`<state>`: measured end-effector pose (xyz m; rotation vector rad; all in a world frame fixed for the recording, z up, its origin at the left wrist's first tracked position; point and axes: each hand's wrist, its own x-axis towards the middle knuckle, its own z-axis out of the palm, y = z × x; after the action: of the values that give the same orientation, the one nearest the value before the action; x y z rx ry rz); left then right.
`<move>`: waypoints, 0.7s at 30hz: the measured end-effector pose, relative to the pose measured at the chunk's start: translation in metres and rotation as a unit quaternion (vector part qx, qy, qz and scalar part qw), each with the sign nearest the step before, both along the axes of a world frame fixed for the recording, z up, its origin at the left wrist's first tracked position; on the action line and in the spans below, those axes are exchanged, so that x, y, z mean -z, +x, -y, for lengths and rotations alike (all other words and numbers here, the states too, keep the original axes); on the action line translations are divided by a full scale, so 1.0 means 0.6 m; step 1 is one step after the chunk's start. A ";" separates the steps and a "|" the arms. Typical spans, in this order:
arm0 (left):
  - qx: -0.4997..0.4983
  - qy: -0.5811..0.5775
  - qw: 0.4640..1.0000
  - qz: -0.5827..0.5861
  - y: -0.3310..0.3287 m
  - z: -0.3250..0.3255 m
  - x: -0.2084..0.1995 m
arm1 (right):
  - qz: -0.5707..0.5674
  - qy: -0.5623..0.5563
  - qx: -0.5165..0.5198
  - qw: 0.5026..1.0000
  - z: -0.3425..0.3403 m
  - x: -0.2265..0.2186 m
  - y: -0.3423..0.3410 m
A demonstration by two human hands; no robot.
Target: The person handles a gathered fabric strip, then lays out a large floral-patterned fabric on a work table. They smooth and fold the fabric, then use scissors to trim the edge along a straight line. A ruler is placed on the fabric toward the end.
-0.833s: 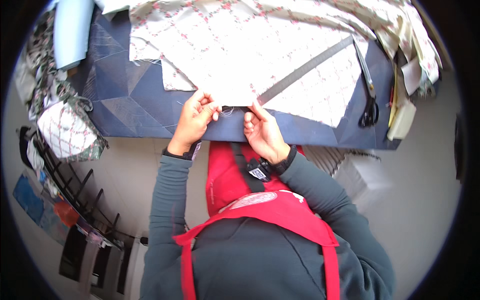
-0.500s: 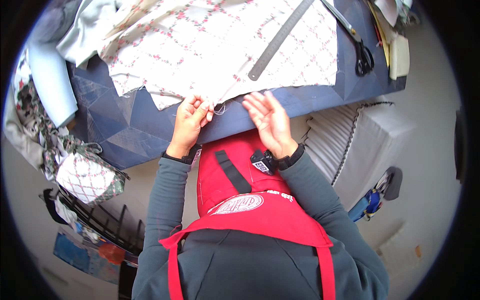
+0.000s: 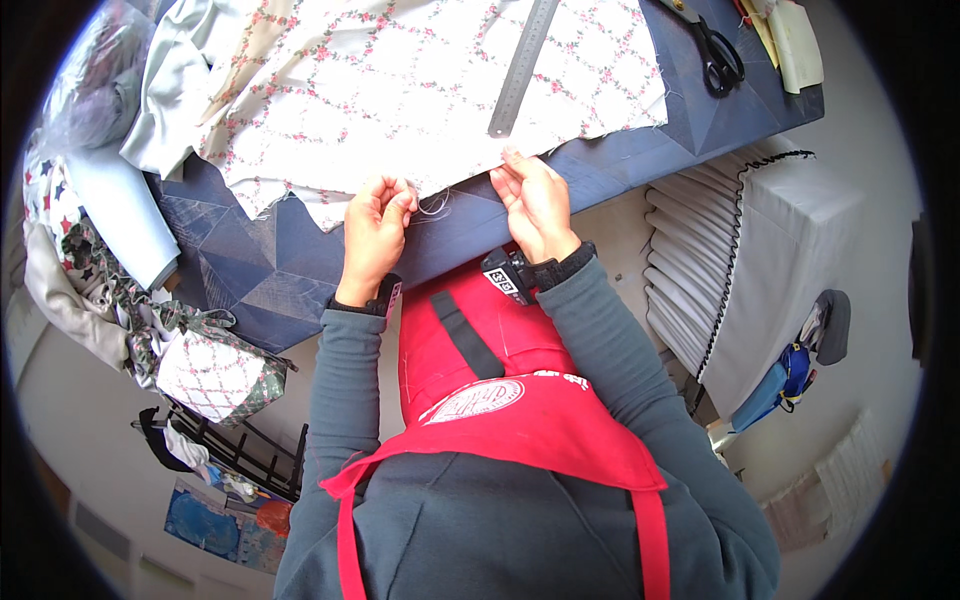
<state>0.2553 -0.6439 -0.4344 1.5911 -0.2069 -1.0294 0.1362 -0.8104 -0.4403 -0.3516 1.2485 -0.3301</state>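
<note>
White cloth (image 3: 400, 130) with a pink floral lattice print lies over the dark blue table, its near edge frayed. At that edge my left hand (image 3: 376, 232) is closed in a pinch, thumb against fingers. A pale loose thread (image 3: 436, 206) loops out beside its fingertips; exactly how it sits in the pinch is partly hidden. My right hand (image 3: 535, 205) has its fingers stretched out and apart, with the tips at the cloth's near edge. Just beyond them, a metal ruler (image 3: 522, 75) rests on the cloth.
Black-handled scissors (image 3: 716, 62) lie on the table (image 3: 600, 185) at the far right. Folded light-blue fabric (image 3: 125, 215) and other cloths are piled on the left. A floral fabric bundle (image 3: 215, 370) hangs off the left edge. White pleated fabric (image 3: 690, 260) stands below right.
My right hand has moved up to the cloth's edge. My left hand stays pinched near the thread. The ruler, scissors and surroundings have shifted in view as my head moved.
</note>
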 end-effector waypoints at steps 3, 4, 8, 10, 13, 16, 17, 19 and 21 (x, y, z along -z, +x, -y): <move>0.058 0.083 0.988 0.115 0.003 0.005 -0.006 | -0.009 -0.003 -0.008 1.000 0.003 -0.001 0.004; 0.060 0.096 0.984 0.135 0.004 0.006 -0.009 | -0.019 0.000 -0.009 1.000 0.003 0.000 0.004; 0.066 0.109 0.980 0.152 0.003 0.009 -0.013 | -0.021 0.005 0.001 1.000 0.001 0.007 0.004; 0.041 0.085 0.991 0.089 0.003 0.005 -0.012 | -0.007 0.003 -0.007 1.000 0.014 0.005 -0.004; 0.033 0.089 0.995 0.037 0.011 -0.021 -0.012 | -0.030 -0.092 -0.053 0.994 0.088 -0.005 -0.037; -0.008 0.151 0.956 0.251 0.039 -0.058 -0.011 | -0.056 -0.177 -0.047 0.981 0.189 -0.003 -0.073; -0.060 0.188 0.923 0.330 0.052 -0.070 -0.008 | -0.067 -0.204 -0.031 0.976 0.222 0.003 -0.081; -0.040 0.356 0.699 0.619 0.076 -0.089 0.003 | -0.098 -0.265 -0.024 0.959 0.280 0.016 -0.089; -0.080 0.430 0.627 0.645 0.088 -0.102 0.018 | -0.137 -0.327 -0.021 0.935 0.320 0.031 -0.089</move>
<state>0.3083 -0.5825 -0.4454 2.9450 -0.5648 0.5228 0.0828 -1.0022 -0.4589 -1.0229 1.3773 -0.6798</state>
